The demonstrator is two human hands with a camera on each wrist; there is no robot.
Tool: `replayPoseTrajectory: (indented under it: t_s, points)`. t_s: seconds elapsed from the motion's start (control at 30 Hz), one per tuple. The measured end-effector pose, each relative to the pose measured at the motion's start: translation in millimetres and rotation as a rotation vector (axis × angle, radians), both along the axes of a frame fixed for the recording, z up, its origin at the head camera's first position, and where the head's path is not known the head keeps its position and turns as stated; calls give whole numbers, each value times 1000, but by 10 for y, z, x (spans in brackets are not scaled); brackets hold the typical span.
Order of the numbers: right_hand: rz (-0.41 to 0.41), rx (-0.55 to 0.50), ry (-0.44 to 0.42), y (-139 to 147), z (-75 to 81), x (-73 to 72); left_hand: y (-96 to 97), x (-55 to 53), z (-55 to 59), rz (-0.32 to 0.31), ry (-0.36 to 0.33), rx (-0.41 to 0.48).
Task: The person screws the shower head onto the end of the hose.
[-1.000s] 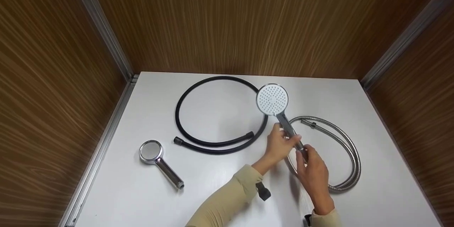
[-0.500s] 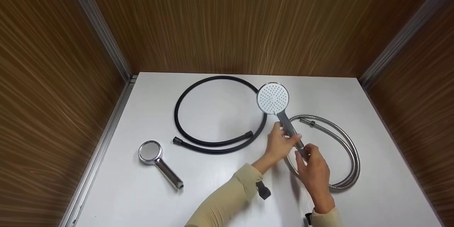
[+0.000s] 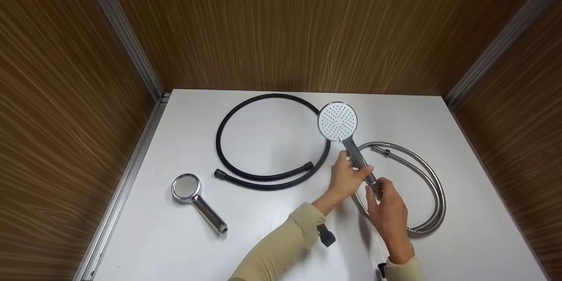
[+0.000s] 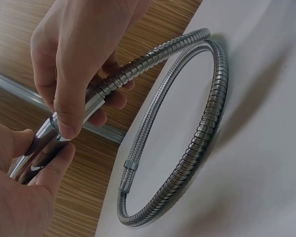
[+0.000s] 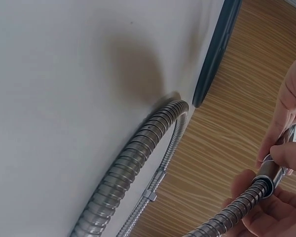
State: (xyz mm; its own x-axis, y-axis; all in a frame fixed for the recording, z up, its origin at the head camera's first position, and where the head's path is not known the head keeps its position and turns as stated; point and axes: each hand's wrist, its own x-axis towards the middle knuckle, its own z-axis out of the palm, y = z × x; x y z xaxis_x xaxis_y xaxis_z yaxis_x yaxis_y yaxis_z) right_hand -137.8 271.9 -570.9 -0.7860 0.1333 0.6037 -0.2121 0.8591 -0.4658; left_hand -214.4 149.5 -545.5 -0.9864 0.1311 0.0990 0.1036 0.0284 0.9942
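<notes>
In the head view my left hand (image 3: 347,179) grips the handle of a shower head (image 3: 337,121) with a round white spray face, tilted up over the table. My right hand (image 3: 388,210) pinches the metal end nut (image 4: 93,102) of a silver shower hose (image 3: 439,197), right at the handle's lower end. In the left wrist view, nut and handle (image 4: 39,153) line up end to end. Ribbed hose (image 5: 232,213) runs out of the nut in the right wrist view and down to its coil on the table. Fingers partly hide the joint.
A black hose (image 3: 218,140) lies looped at the back middle of the white table (image 3: 145,246). A smaller chrome shower head (image 3: 186,186) lies at the left. Wood-grain panels (image 3: 281,26) stand at the back and both sides.
Hardly anything differs. Both hands stay at the joint, and the right hand's fingers have shifted slightly around the hose nut. The other things lie where they were.
</notes>
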Motion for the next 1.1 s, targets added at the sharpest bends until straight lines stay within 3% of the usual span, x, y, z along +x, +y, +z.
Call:
replayPoseTrajectory:
  t_s: [0.43, 0.57, 0.83, 1.1]
  points:
    - [13, 9, -42, 14, 14, 18, 9, 19, 20, -1, -19, 21]
    - [12, 4, 1, 21, 8, 21, 7, 23, 12, 1, -4, 8]
    - [35, 2, 180, 38, -4, -13, 19, 15, 14, -16, 3, 39]
    - [52, 17, 191, 36, -2, -12, 22, 15, 23, -13, 17, 28]
